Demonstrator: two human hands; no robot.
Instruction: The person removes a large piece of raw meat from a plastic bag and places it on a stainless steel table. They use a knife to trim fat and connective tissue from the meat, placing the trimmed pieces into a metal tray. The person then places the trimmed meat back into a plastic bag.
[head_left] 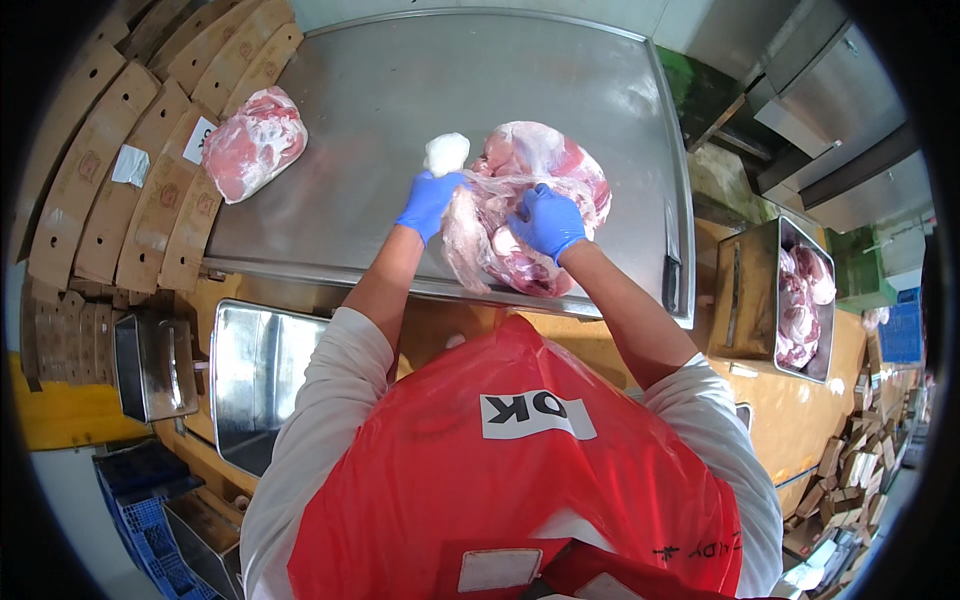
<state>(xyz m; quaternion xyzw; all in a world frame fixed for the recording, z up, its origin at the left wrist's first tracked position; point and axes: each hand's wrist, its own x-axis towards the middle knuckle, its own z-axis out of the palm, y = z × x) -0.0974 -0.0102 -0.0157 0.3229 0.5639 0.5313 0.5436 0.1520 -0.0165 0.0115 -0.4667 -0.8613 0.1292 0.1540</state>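
A: In the head view, where is the meat being handled?

B: A large pink-and-white piece of meat (562,165) is seen right of centre in the upper half of the frame, laid on the metal tabletop (390,80) near its front edge. It is partly covered by loose clear film (462,240), bunched mostly along its left side.

A: And how are the fingers held?

B: By the left hand (430,204), blue-gloved, a bunch of the film is gripped, the fingers being curled shut around it. A white lump (447,154) is seen just above that hand; what it is made of cannot be told. The right hand (550,222), gloved likewise, is set over the meat, its fingers folded in and closed on the film, though their tips are partly hidden.

A: What else is shown around them?

B: Toward the upper left, a second piece of meat (255,143) is rested at the tabletop's left side, against stacked cardboard (130,185). At the right of the frame, more meat (800,300) is held in a deep metal container (745,295). A metal tub (262,355) is placed at the lower left, and a red apron (470,470) is worn at the bottom centre.
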